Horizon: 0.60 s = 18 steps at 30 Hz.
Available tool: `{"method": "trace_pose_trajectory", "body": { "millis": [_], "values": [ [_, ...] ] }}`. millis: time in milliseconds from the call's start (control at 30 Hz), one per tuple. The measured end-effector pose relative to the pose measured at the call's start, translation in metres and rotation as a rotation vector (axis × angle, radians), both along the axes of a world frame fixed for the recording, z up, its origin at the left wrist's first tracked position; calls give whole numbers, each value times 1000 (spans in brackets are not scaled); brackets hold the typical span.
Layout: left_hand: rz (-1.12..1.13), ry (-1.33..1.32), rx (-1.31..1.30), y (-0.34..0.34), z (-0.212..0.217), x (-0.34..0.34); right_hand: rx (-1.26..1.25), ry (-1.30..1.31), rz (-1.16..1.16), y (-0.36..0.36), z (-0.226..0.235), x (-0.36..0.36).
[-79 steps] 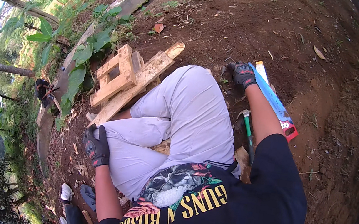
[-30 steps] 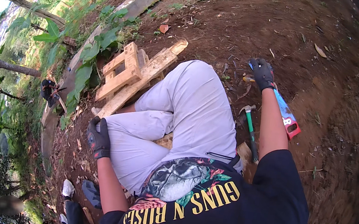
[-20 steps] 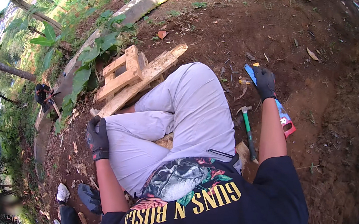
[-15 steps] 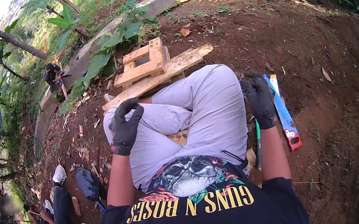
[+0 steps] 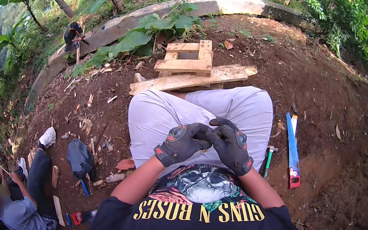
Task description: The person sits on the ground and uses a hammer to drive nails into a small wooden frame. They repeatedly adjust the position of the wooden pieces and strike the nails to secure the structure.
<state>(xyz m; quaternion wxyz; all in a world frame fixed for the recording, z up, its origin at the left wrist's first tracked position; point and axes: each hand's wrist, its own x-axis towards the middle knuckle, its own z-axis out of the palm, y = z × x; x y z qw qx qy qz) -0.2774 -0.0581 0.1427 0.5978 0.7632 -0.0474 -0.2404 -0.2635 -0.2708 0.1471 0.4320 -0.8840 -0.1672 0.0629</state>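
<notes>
Ahead, a wooden pallet frame (image 5: 191, 66) lies on bare dirt beyond the knees. Right of the thigh lie a blue handsaw (image 5: 292, 151) and a green-handled hammer (image 5: 268, 161). Both gloved hands meet over the lap, touching: left hand (image 5: 183, 143) curled, right hand (image 5: 231, 145) pinching the left glove's fingertips.

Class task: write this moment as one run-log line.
left hand: gloved, touching right hand | right hand: gloved, over lap | hammer, saw: on soil, right | wooden frame: ahead
</notes>
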Motion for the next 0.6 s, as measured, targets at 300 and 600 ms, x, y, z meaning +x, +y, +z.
{"method": "trace_pose_trajectory", "body": {
  "millis": [300, 600],
  "values": [
    [130, 4, 48, 16, -49, 25, -459, 116, -714, -207, -83, -36],
    [393, -201, 46, 52, -87, 173, -896, 552, -894, -221, -145, -160]
  ]
}}
